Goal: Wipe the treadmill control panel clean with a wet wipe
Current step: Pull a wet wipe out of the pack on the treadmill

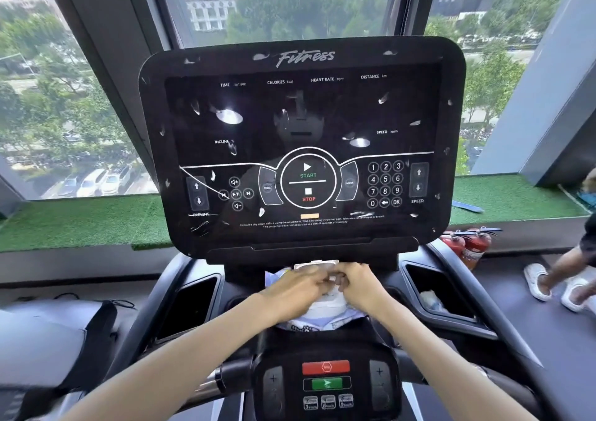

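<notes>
pinching the wet wipe pack point(322, 308) with curled fingers, left hand point(295, 289) and right hand point(362, 283) touch.

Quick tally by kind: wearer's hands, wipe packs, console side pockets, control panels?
Hands: 2 (left hand, right hand)
Wet wipe pack: 1
Side pockets: 2 (left pocket, right pocket)
Control panel: 1
Total: 6

Control panel point(301, 149) header reads "Fitness"; top row: TIME, CALORIES, HEART RATE, DISTANCE. Below: START, STOP, keypad 0-9 w/ OK, INCLINE, SPEED.
</notes>
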`<act>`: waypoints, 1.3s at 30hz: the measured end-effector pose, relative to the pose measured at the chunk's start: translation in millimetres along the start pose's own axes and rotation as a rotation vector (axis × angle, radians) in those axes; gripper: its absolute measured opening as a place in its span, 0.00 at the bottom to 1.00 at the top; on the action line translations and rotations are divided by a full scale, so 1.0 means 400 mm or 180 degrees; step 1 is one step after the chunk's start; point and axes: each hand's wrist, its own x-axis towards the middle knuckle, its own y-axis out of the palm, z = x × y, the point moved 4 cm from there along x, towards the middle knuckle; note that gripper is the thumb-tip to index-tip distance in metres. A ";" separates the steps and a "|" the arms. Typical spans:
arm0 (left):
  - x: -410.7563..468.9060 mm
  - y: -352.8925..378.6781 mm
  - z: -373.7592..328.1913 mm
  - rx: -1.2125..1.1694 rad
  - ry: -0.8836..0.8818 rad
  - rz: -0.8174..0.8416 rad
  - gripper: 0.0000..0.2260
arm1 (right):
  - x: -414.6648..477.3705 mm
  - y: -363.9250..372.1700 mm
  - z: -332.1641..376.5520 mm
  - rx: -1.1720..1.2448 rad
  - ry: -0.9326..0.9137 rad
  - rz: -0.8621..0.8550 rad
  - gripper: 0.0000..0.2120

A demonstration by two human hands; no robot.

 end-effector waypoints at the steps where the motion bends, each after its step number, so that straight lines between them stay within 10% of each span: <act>1: 0.005 0.006 0.000 -0.0089 -0.0010 0.0047 0.19 | -0.001 -0.003 -0.001 0.0067 0.0010 -0.0053 0.25; 15: -0.009 -0.042 0.014 -0.0201 0.0043 -0.0032 0.14 | 0.005 -0.004 0.015 0.0056 -0.0005 -0.0011 0.16; 39: -0.065 -0.012 0.062 -0.0202 -0.0513 0.0121 0.11 | 0.040 0.048 0.095 -0.2153 -0.0984 0.0844 0.07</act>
